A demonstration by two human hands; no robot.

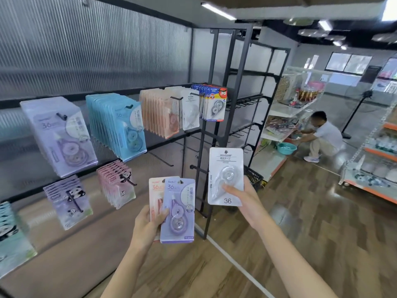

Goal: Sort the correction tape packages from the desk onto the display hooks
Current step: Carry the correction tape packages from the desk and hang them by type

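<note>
My left hand (148,226) grips two correction tape packages, a purple one (178,211) in front and a peach one (155,194) behind it. My right hand (242,201) pinches a white package (225,175) marked 36 and holds it upright, below the display's right end. On the hooks hang rows of purple (62,136), blue (118,125), peach (160,112) and white (190,110) packages, plus a blue-red row (214,104). Lower hooks carry panda-print purple (71,201) and pink (117,183) packs.
A black metal rack (238,117) with bare hooks stands right of the display. A black basket (254,177) sits on the wooden floor behind my right hand. A person (322,136) crouches by white shelves at the back right. More shelving (376,160) lines the right edge.
</note>
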